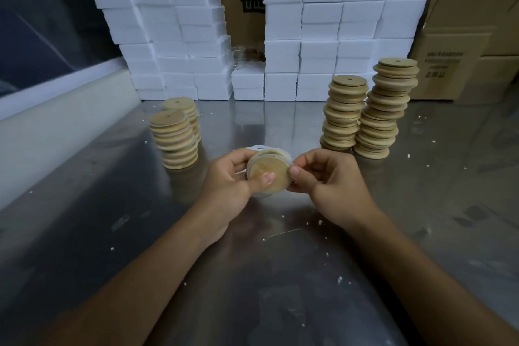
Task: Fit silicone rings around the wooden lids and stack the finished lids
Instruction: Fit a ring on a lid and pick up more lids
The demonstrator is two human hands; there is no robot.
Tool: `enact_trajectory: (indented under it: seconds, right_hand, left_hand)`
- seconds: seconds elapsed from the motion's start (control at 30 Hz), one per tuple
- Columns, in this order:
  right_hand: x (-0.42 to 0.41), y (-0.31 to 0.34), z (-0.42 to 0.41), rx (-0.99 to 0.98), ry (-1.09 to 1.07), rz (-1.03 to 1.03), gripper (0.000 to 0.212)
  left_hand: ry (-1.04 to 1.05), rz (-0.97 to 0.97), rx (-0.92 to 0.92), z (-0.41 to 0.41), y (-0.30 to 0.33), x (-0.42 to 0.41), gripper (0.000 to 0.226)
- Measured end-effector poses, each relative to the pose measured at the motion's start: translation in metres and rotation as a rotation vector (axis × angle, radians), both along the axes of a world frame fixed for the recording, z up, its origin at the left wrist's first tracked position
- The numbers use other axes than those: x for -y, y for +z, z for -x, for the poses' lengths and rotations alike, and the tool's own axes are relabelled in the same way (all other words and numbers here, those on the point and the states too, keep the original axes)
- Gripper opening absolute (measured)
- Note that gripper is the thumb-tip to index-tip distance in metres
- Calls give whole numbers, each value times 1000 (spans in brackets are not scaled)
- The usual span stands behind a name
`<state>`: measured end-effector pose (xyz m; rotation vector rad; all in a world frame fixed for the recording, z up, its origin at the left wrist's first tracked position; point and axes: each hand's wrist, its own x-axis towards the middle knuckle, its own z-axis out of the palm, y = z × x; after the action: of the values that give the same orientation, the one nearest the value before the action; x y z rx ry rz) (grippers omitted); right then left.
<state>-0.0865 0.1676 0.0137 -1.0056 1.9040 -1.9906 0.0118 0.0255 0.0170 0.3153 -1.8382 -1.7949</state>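
Two bare forearms reach in from the near edge over the steel surface (pixel 84 205), which is flecked with white crumbs. Left hand (pixel 233 177) has its grip clamped on a wooden lid (pixel 269 174), thumb pressed on the lid's flat face and fingers curled behind it. Right hand (pixel 328 180) pinches the lid's right rim, thumb and forefinger together on the translucent silicone ring (pixel 280 152) that runs round the lid's edge; how far round the ring is seated cannot be told. The lid is held tilted, off the surface, with its face toward the camera.

Beyond the lid to the left stand two short lid stacks (pixel 174 139), one just behind the other. Beyond the lid to the right stand two taller lid stacks (pixel 368 109), side by side and leaning unevenly. Farther back from the lid rises a wall of white foam blocks (pixel 323 22), with brown cardboard cartons (pixel 460 45) behind and to its right.
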Motion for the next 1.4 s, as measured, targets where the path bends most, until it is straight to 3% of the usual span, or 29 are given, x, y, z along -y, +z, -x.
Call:
enact_trajectory:
  seconds: [0.23, 0.43, 0.6, 0.67, 0.73, 0.8, 0.87, 1.1, 1.23, 1.3, 1.4]
  right_hand:
    - [-2, 5, -3, 173, 79, 49, 5]
    - [1, 4, -11, 176, 55, -8, 5]
    - [5, 4, -15, 167, -7, 20, 11]
    - [7, 4, -15, 188, -35, 32, 7]
    - [7, 4, -13, 220, -66, 54, 6]
    - [7, 4, -11, 266, -82, 77, 6]
    - [5, 5, -10, 298, -79, 82, 6]
    - [7, 5, -16, 250, -67, 3, 16]
    - [7, 4, -16, 71, -134, -85, 12]
    - [5, 5, -14, 8, -180, -88, 10]
    - [3, 4, -8, -8, -235, -74, 11]
  left_hand:
    - [-58, -59, 55, -3, 3, 8, 33]
    - [-51, -249, 36, -2, 8, 7, 44]
    - [-44, -257, 17, -1, 8, 7, 50]
    - [24, -129, 3, 1, 7, 5, 49]
    - [119, 126, -8, 2, 5, 4, 51]
    - [160, 396, 2, 2, 2, 5, 63]
    - [169, 545, 17, 1, 1, 7, 72]
    - [195, 765, 56, -5, 5, 21, 65]
    - [255, 771, 162, -11, 10, 39, 57]
    - [380, 747, 294, -15, 14, 51, 51]
    - [508, 854, 632, -22, 23, 66, 55]
